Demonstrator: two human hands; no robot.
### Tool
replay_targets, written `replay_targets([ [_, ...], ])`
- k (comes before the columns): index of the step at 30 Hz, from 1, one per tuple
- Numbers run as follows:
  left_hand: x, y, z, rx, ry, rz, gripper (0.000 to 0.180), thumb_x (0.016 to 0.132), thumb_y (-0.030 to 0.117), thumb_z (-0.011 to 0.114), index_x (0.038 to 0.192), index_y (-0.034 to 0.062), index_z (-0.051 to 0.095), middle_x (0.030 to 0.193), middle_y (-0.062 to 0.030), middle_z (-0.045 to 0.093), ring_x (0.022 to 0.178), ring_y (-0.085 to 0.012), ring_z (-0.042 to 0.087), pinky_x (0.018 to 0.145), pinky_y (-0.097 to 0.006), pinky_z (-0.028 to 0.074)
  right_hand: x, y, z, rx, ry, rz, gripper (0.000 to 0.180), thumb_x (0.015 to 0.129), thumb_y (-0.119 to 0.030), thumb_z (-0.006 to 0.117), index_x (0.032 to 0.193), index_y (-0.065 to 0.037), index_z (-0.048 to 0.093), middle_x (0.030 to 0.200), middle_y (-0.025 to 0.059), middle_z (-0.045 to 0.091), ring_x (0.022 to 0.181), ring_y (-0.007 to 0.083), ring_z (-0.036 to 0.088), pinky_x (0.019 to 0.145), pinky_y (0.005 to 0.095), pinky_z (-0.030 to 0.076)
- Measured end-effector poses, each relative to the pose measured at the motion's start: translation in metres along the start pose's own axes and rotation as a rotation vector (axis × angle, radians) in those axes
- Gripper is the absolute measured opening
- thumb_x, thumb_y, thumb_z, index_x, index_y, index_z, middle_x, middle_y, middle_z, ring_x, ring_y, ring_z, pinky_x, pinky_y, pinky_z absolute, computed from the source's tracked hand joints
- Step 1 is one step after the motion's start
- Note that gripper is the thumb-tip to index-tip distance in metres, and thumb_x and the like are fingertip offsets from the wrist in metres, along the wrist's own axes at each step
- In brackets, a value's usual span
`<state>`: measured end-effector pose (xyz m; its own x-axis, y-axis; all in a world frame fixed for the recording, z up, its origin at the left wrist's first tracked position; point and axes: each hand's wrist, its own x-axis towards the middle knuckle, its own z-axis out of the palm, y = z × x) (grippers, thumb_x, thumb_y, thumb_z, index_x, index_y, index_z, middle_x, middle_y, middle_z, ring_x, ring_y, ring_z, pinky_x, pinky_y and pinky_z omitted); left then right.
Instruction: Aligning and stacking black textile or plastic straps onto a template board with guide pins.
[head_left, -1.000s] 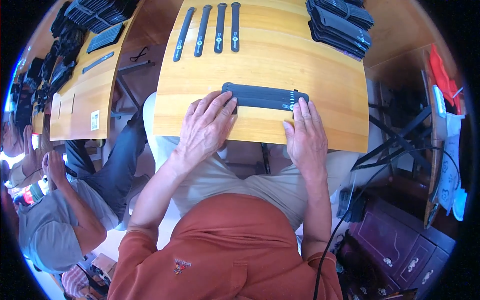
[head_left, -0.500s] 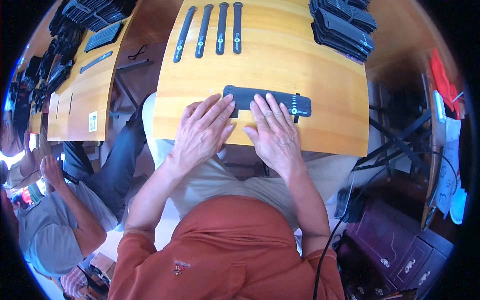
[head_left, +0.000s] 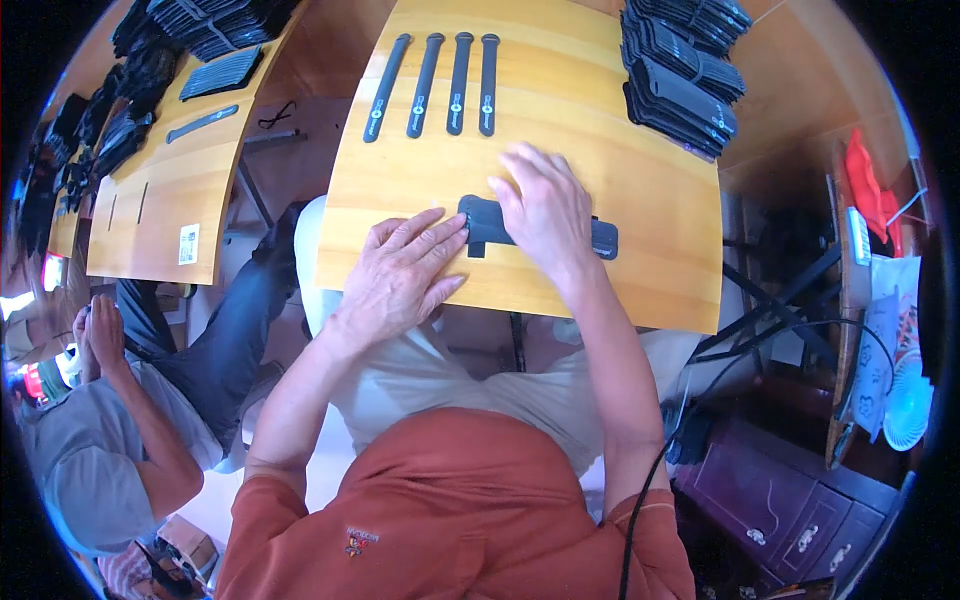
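A flat black padded strap (head_left: 603, 238) lies across the near part of a wooden table (head_left: 660, 190). My right hand (head_left: 545, 210) presses flat on its middle, fingers spread toward the far side. To the left, my left hand (head_left: 405, 270) rests palm down with its fingertips touching the strap's left end, where a small tab hangs toward me. Neither hand grips anything. Several narrow black straps (head_left: 435, 85) lie side by side at the table's far edge.
A pile of folded black straps (head_left: 685, 65) sits at the far right of the table. Another wooden table (head_left: 160, 190) on the left carries more black pieces. A seated person (head_left: 90, 440) is at lower left. Cabinet drawers (head_left: 790, 510) stand at lower right.
My right hand has slid left from the strap's right end onto its middle. The strap's right end is now uncovered. My left hand stays at the left end.
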<state>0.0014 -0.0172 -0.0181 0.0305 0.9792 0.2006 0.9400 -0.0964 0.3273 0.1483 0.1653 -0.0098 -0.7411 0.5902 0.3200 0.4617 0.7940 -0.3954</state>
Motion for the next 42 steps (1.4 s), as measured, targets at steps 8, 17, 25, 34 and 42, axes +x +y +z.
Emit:
replay_targets([
  [8, -0.002, 0.000, 0.001, -0.038, 0.021, 0.002, 0.053, 0.097, 0.038, 0.065, 0.140, 0.0065, 0.062, 0.153, -0.0055, 0.055, 0.144, -0.0270, 0.046, 0.116, -0.044, 0.034, 0.056, 0.027, 0.041, -0.137, 0.087, -0.047, 0.028, 0.094, -0.024, 0.065, 0.112, -0.005, 0.074, 0.125, 0.0088, 0.070, 0.115, 0.0308, 0.061, 0.099, 0.0442, 0.050],
  [17, 0.001, 0.000, -0.001, -0.067, 0.022, -0.008, 0.053, 0.097, 0.038, 0.066, 0.139, 0.0057, 0.062, 0.152, -0.0051, 0.056, 0.144, -0.0269, 0.046, 0.116, -0.043, 0.033, 0.037, 0.066, 0.006, -0.338, 0.151, -0.026, 0.016, 0.093, -0.016, 0.064, 0.095, -0.007, 0.077, 0.097, 0.0100, 0.072, 0.092, 0.0282, 0.068, 0.078, 0.0425, 0.056],
  [25, -0.013, 0.022, -0.003, -0.758, 0.148, -0.314, 0.055, 0.099, 0.035, 0.069, 0.142, 0.0016, 0.058, 0.136, -0.0175, 0.065, 0.120, -0.0266, 0.066, 0.098, -0.039, 0.054, -0.066, -0.005, -0.081, 0.326, 0.470, 0.165, 0.015, 0.090, -0.001, 0.070, 0.105, 0.000, 0.074, 0.089, 0.0175, 0.076, 0.077, 0.0263, 0.075, 0.072, 0.0334, 0.059],
  [34, 0.000, 0.047, -0.013, -1.909, 0.145, -0.638, 0.034, 0.105, 0.023, 0.063, 0.130, 0.0002, 0.062, 0.110, -0.0143, 0.074, 0.091, -0.0167, 0.073, 0.074, -0.028, 0.062, -0.142, -0.019, -0.090, 0.729, 0.053, -0.078, 0.019, 0.082, -0.002, 0.081, 0.099, 0.001, 0.073, 0.091, 0.0170, 0.076, 0.082, 0.0271, 0.075, 0.075, 0.0342, 0.059],
  [42, -0.009, 0.035, -0.004, -1.538, 0.190, -0.703, 0.016, 0.099, 0.013, 0.071, 0.107, -0.0012, 0.073, 0.087, -0.0084, 0.074, 0.070, -0.0125, 0.069, 0.063, -0.025, 0.058, -0.156, 0.009, -0.080, 0.835, 0.133, 0.424, 0.020, 0.090, -0.005, 0.079, 0.108, 0.003, 0.074, 0.090, 0.0059, 0.073, 0.079, 0.0106, 0.066, 0.072, 0.0250, 0.054],
])
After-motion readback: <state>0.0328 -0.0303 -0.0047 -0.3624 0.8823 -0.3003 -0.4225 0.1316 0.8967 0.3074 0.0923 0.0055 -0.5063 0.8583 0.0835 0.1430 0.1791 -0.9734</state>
